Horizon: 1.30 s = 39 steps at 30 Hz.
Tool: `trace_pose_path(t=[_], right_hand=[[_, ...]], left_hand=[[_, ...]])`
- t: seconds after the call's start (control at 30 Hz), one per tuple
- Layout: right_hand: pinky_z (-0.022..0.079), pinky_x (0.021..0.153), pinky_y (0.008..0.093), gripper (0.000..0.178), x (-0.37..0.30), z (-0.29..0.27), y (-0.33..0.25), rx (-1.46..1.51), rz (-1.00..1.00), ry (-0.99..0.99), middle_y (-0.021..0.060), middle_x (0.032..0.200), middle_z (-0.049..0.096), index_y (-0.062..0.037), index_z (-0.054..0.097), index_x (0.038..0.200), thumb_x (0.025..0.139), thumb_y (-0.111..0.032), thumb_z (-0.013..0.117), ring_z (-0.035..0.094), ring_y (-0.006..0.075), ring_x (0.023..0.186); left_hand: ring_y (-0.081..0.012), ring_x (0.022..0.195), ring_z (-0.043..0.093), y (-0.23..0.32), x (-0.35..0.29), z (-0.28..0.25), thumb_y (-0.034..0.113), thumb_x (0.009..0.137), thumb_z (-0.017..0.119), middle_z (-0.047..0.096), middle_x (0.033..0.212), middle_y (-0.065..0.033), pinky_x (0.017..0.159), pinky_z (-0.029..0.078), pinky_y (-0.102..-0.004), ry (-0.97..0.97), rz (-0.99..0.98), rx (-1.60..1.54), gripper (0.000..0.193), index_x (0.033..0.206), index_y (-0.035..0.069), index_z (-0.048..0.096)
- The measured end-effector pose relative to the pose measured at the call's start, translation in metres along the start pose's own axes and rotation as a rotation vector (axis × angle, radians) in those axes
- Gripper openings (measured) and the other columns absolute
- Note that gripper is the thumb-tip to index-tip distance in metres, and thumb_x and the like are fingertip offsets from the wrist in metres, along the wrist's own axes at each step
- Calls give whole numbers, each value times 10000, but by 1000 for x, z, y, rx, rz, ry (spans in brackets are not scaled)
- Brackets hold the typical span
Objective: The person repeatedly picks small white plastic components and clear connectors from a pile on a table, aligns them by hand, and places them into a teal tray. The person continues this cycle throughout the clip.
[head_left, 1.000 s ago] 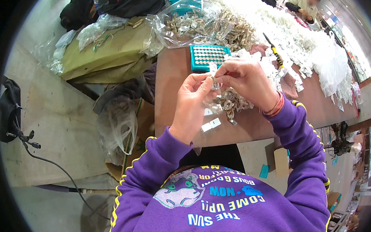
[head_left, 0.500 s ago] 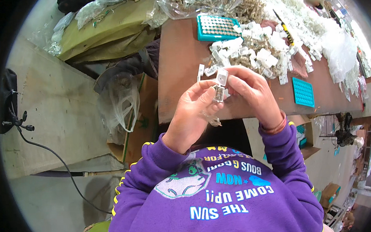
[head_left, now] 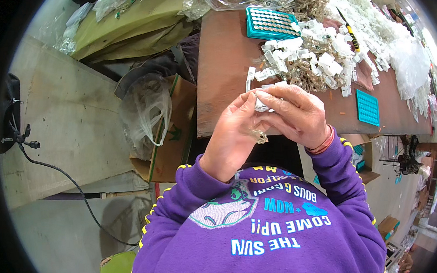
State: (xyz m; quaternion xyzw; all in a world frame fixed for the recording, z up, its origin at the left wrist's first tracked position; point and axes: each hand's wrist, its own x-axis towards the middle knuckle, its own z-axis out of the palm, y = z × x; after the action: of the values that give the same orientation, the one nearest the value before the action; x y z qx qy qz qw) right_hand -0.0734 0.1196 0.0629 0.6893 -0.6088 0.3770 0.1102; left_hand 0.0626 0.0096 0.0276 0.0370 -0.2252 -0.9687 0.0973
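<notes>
Just beyond the table's near edge, a small white plastic battery box is pinched between my two hands and mostly covered by fingers. My left hand grips it from the left with thumb and fingertips. From the other side, my right hand presses its thumb and fingers on the box. A bundle of thin clear wire hangs below my left fingers. Past my hands lies a heap of similar white boxes tangled with wire.
A teal tray of round button cells stands at the back of the brown table. Another teal tray lies to the right. Yellow-black tweezers-like tool rests on the heap. Left are a plastic bag and cardboard box.
The box showed its raised lid and round cells inside; now my right fingers have closed over it and hide most of it. The view has shifted, so the table appears farther right.
</notes>
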Motion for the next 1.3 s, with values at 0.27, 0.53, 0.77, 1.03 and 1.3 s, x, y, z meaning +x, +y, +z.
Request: trace_pose_path(t=[0.27, 0.53, 0.77, 1.03, 1.3], right_hand=[[534, 668, 318, 412, 1, 1, 9, -176, -106, -63, 65, 955, 612, -26, 647, 1061, 687, -176, 730, 649, 226, 792], [545, 628, 335, 358, 7, -6, 13, 45, 100, -71, 100, 939, 616, -34, 639, 1041, 691, -60, 712, 653, 259, 754], [544, 629, 325, 284, 7, -5, 3, 53, 131, -100, 98, 917, 608, -24, 627, 1019, 749, -65, 704, 649, 254, 753], [531, 608, 314, 283, 7, -9, 5, 4, 37, -100, 94, 878, 615, -22, 638, 1019, 747, -53, 711, 643, 245, 719], [546, 676, 322, 296, 7, 9, 5, -37, 4, 86, 109, 937, 646, -24, 666, 1043, 761, -89, 727, 658, 255, 784]], left_hand=[[-178, 1106, 571, -9, 5, 2, 282, 1031, 421, 590, 1173, -43, 993, 446, -360, 101, -32, -198, 324, 1260, 66, 497], [-146, 977, 607, 1, 4, 14, 170, 990, 501, 634, 1035, -76, 912, 478, -307, 184, 29, 64, 269, 1200, 2, 519], [-89, 885, 610, 0, 7, 12, 87, 916, 600, 644, 1007, -59, 814, 494, -238, 340, 176, 490, 203, 1088, -18, 576], [-84, 885, 601, -3, 8, 11, 92, 920, 603, 638, 985, -41, 814, 490, -240, 367, 143, 480, 189, 1076, -13, 580], [-147, 968, 630, -3, 7, 5, 148, 979, 537, 644, 1063, -64, 877, 506, -311, 166, 128, -57, 222, 1172, 45, 571]])
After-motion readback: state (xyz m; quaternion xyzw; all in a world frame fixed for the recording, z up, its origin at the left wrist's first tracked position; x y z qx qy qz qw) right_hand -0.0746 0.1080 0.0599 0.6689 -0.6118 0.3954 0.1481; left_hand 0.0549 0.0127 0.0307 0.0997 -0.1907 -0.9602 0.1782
